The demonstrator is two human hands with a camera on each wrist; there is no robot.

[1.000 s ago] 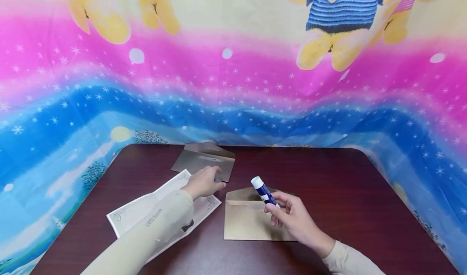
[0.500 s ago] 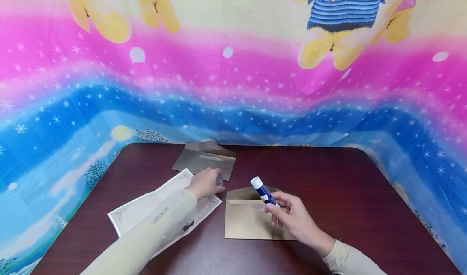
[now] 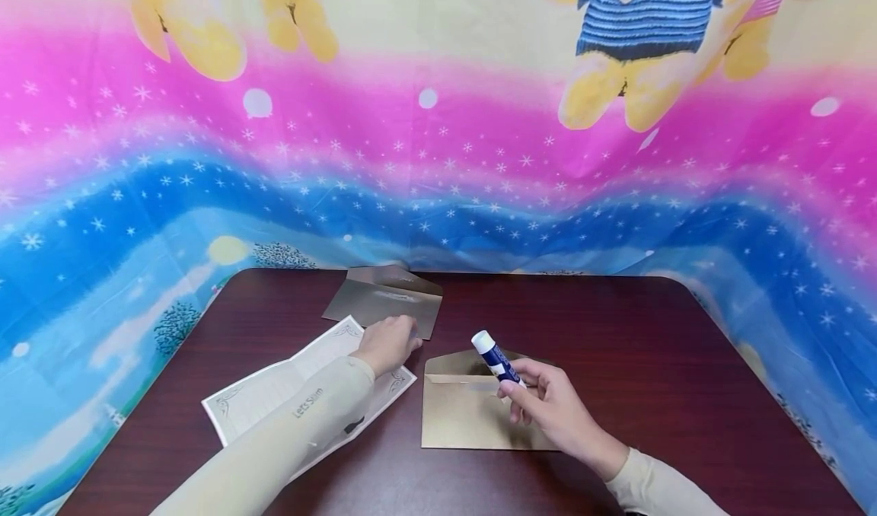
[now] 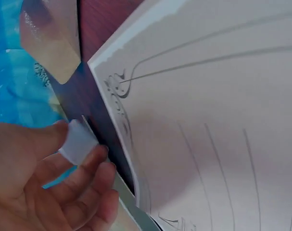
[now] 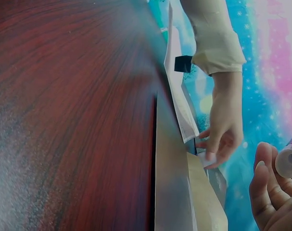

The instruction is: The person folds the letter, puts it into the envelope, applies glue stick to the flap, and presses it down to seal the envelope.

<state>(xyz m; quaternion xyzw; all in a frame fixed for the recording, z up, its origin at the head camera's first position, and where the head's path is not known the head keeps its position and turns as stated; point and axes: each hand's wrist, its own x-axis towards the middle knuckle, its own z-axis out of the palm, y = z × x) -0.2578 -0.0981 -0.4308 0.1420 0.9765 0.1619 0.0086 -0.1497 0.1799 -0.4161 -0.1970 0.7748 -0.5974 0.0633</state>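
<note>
My left hand (image 3: 389, 344) pinches a small white cap (image 4: 78, 144) between thumb and fingers, just above the right corner of an open folded card (image 3: 256, 394). The card's pale inner side has printed scroll corners and ruled lines. My right hand (image 3: 555, 413) grips a blue-and-white glue stick (image 3: 495, 358), tilted with one white end up and to the left. Under that hand lies a gold envelope (image 3: 466, 421), flap open and pointing away from me. The right wrist view shows a round white end of the glue stick (image 5: 287, 163). My left forearm covers part of the card.
A second gold envelope (image 3: 387, 310) lies with its flap open near the table's back edge, behind my left hand. The dark red wooden table (image 3: 658, 348) meets a patterned cloth (image 3: 438, 158) at the back and sides.
My left hand has shifted slightly to the right and its fingers have drawn in closer around the cap. The right hand, glue stick, card and envelopes stay essentially where they were.
</note>
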